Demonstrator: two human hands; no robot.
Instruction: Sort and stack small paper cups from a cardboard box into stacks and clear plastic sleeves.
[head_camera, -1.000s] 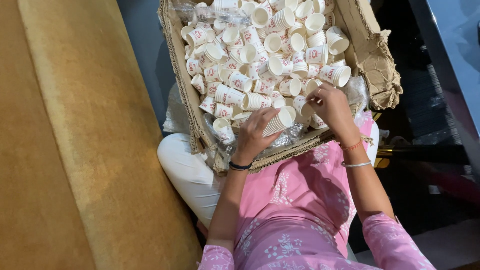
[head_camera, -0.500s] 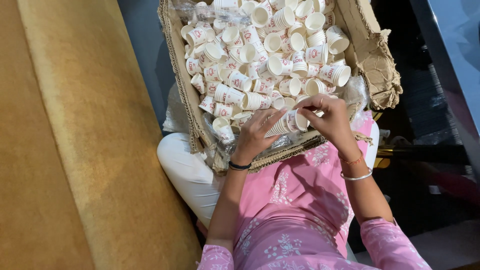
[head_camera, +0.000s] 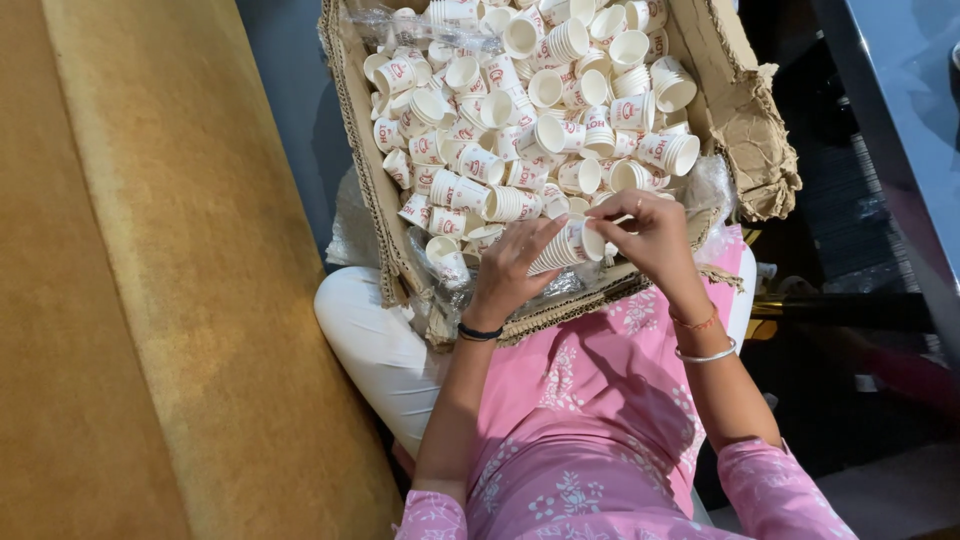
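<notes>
Two hands at work over a torn cardboard box (head_camera: 745, 110) on the lap, both closed on one short stack of nested paper cups (head_camera: 568, 246). Left hand (head_camera: 512, 268) curled round the narrow end of the stack, fingers wrapped and thumb underneath, a dark band at the wrist. Right hand (head_camera: 650, 228) pinched at the open mouth of the stack, fingertips drawn together on the rim of the outermost cup, a thin red thread and a silver bangle (head_camera: 706, 354) lower on that forearm. Stack held on its side, tilted slightly, mouth toward the right, just above the near edge of the box and apart from the heap below. Dozens of loose white cups with red print (head_camera: 520, 110) piled in the box, some nested in short rows, most lying on their sides. Clear plastic liner (head_camera: 715, 185) crumpled along the box walls. Right wall of the box ragged and folded outward. Pink floral tunic (head_camera: 590, 420) and white trouser leg (head_camera: 370, 345) below the box. Mustard-coloured upholstered surface (head_camera: 150, 300) along the left. Dark floor on the right, too dim for detail.
</notes>
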